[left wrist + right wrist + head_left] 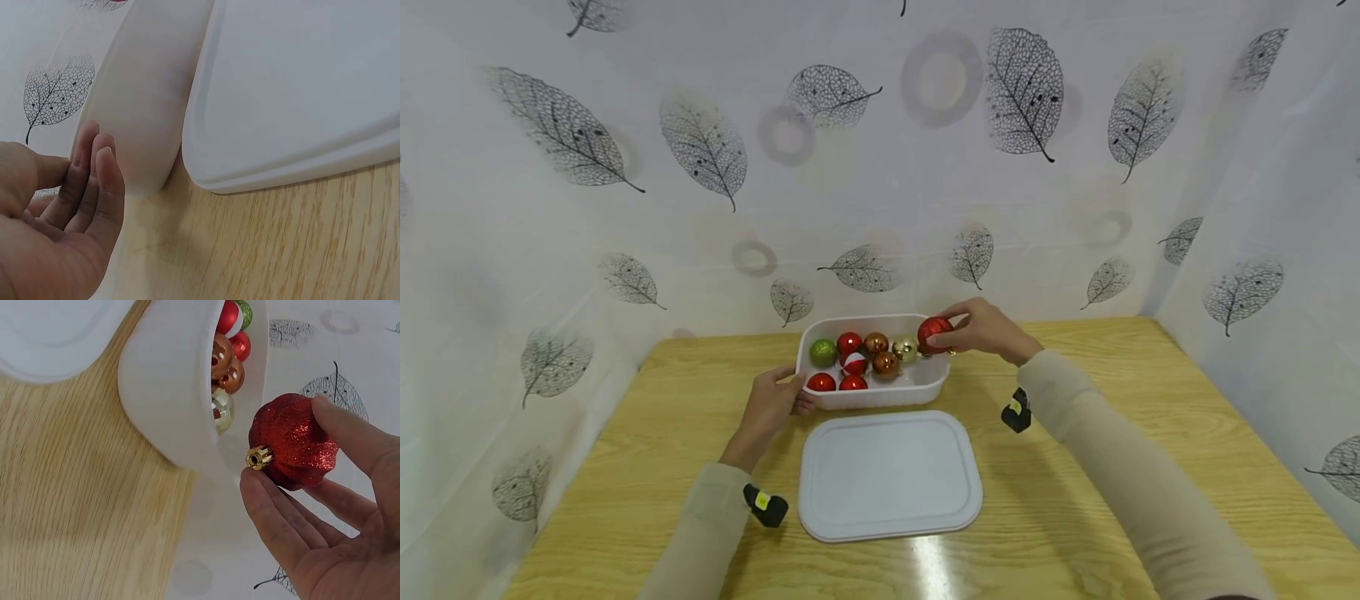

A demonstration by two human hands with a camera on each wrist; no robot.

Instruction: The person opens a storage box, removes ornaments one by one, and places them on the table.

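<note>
A glittery red Christmas bauble (294, 440) with a gold cap is pinched between the thumb and fingers of my right hand (988, 331), over the right end of a white plastic box (880, 398). My left hand (769, 404) grips the box's left end at the rim, fingers against its outer wall in the left wrist view. Inside the box lie several smaller baubles: a green one (823, 352), shiny red ones (822, 382), a red-and-white one (853, 364), brown ones (886, 365) and a pale gold one (906, 348).
A white lid (890, 475) lies flat on the wooden table (1075, 500), just in front of the box. Behind the table hangs a white curtain (880, 183) with a leaf print, which also runs along both sides.
</note>
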